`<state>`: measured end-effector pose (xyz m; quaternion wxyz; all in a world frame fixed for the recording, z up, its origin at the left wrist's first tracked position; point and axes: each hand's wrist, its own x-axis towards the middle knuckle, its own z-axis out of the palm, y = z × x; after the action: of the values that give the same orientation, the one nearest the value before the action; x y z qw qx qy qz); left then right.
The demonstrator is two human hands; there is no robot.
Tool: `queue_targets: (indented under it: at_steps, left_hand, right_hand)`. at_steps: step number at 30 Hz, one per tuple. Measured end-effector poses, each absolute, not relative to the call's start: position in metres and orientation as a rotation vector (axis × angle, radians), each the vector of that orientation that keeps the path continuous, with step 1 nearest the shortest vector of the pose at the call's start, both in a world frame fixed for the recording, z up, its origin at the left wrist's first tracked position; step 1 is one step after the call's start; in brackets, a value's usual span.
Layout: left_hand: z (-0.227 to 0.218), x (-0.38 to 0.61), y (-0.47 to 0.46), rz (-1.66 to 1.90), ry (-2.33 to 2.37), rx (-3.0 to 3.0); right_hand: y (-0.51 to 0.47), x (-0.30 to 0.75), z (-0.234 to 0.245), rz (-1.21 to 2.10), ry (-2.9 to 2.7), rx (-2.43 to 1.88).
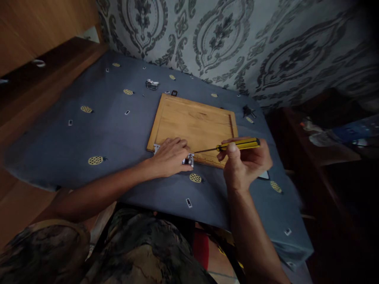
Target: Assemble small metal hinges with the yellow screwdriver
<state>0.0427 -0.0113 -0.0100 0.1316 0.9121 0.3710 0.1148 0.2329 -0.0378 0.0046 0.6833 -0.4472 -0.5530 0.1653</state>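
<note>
My right hand [245, 161] is closed around the yellow and black handle of a screwdriver [241, 144]. The thin shaft points left, and its tip is close to a silver metal fitting [189, 159] at the near edge of a framed wooden panel [192, 122]. My left hand [170, 157] lies over that edge, with fingers on the panel and the thumb against the fitting, pressing it there. More silver metal [156, 148] shows at the left side of this hand; whether both bits are one piece is hidden. The panel lies flat on the table.
A blue cloth [103, 138] with pineapple prints covers the table. Farther back are a silver metal part [152, 84], a small black piece [174, 93] and a dark object [249, 111] at right. A patterned curtain [222, 35] hangs behind, and wooden furniture [44, 31] stands left.
</note>
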Motion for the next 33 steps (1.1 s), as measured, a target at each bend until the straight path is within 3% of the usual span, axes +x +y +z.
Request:
queue_targets:
  at_steps: [33]
  left_hand:
    - [-0.0068, 0.0435, -0.0125, 0.304, 1.091, 2.666]
  right_hand:
    - [-0.0374, 0.2392, -0.0004, 0.540, -1.434, -1.089]
